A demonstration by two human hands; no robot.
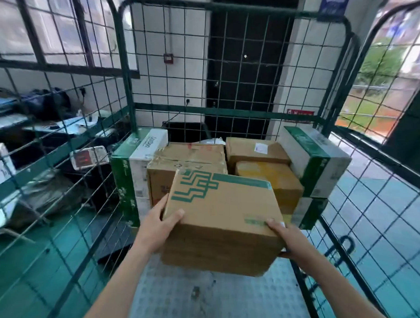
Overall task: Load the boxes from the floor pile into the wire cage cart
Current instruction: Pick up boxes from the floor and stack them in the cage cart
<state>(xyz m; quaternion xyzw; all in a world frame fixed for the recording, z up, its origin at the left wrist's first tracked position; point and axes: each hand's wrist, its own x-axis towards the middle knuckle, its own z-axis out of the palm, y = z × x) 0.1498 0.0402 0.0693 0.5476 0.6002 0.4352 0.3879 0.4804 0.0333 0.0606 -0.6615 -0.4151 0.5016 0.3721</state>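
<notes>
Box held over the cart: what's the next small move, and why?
Probably lower the green-printed box onto the bare cart floor, against the stacked boxes: left hand and right hand grip its sides, and it hangs above that floor.

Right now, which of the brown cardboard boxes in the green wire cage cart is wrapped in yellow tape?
The yellow-taped cardboard box right of centre, between the held green-printed cardboard box and the white-labelled brown box behind it; the others show bare cardboard.

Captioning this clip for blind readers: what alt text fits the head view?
A left hand and right hand hold a brown cardboard box with green printing inside a green wire cage cart. Brown boxes and green-and-white boxes are stacked at its back.
</notes>
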